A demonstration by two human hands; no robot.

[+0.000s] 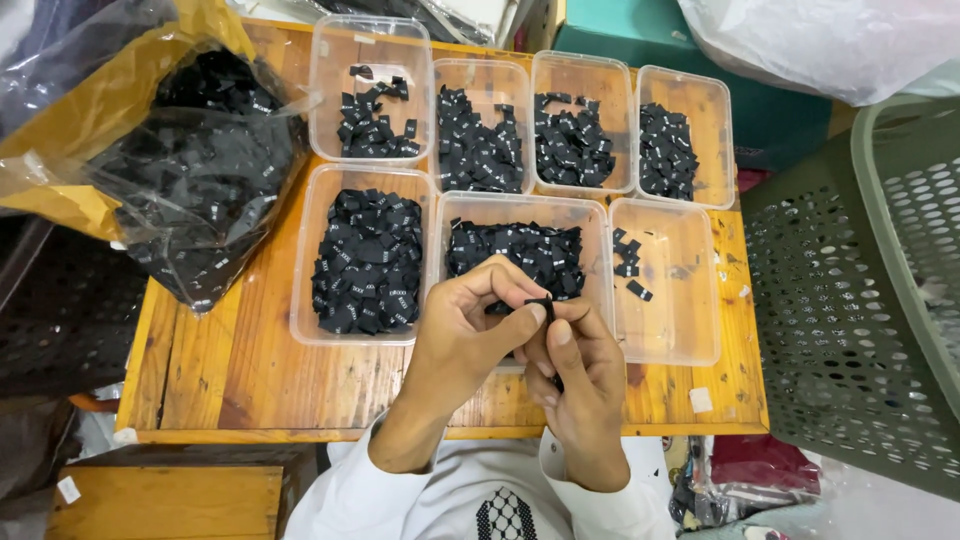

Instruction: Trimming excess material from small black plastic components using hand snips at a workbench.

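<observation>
Both hands met at lower centre of frame: left hand (462, 335) and right hand (578, 375) pinched one small black label (541, 303) between fingertips, above the middle clear tub (600, 215) on the table (250, 370)

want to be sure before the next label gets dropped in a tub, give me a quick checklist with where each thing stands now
1. Small black label pinched between left hand and right hand: ok.
2. Only one label in the pinch: cannot tell, fingers cover it.
3. Label's marking readable: cannot tell, too small.
4. Near middle tub right under the hands, open: ok.
5. Near right tub has room, only a few labels in it: ok.
6. Open plastic bag of loose labels lies on the wooden table, touching the left tubs: ok.
</observation>
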